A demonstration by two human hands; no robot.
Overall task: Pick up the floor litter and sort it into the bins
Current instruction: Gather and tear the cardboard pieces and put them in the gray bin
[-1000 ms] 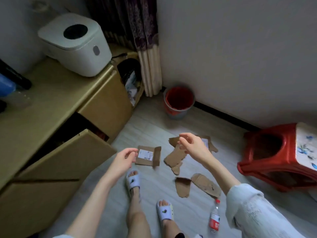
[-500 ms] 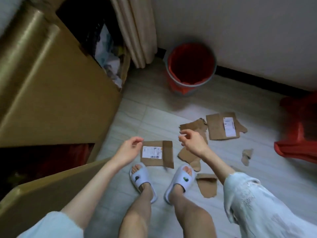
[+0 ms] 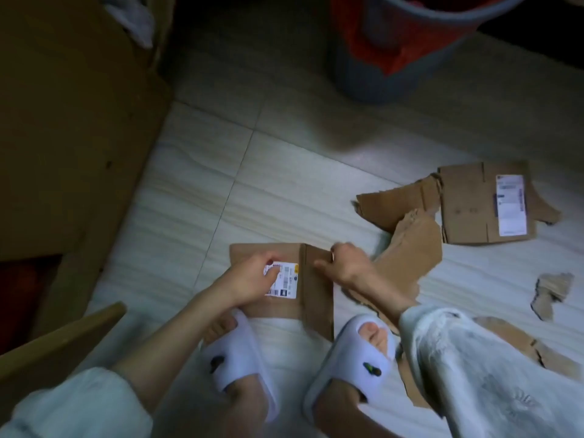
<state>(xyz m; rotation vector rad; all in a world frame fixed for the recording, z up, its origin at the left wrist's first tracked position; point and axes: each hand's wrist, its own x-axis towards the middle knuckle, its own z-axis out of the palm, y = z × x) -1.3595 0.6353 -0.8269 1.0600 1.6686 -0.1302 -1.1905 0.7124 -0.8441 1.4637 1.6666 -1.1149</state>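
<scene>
A flat brown cardboard piece with a white label point(image 3: 317, 298) lies on the tiled floor just ahead of my feet. My left hand point(image 3: 249, 279) sits on its label side with fingers curled over the label. My right hand point(image 3: 347, 270) pinches the top edge of its folded flap. More torn cardboard is spread to the right: a second labelled piece point(image 3: 467, 210), ragged pieces point(image 3: 401, 207) beside it, and a small scrap point(image 3: 553, 292). A red bin with a grey rim point(image 3: 379, 67) stands at the top of the view.
A wooden cabinet point(image 3: 63, 121) fills the left side, and its open door point(image 3: 57, 339) juts out at lower left. My feet in white slippers point(image 3: 357, 361) stand right behind the cardboard. Another cardboard piece point(image 3: 518, 339) lies under my right sleeve.
The view has dropped close to the floor. Both hands have come down from mid-air onto the labelled cardboard piece, left on the label, right on the flap.
</scene>
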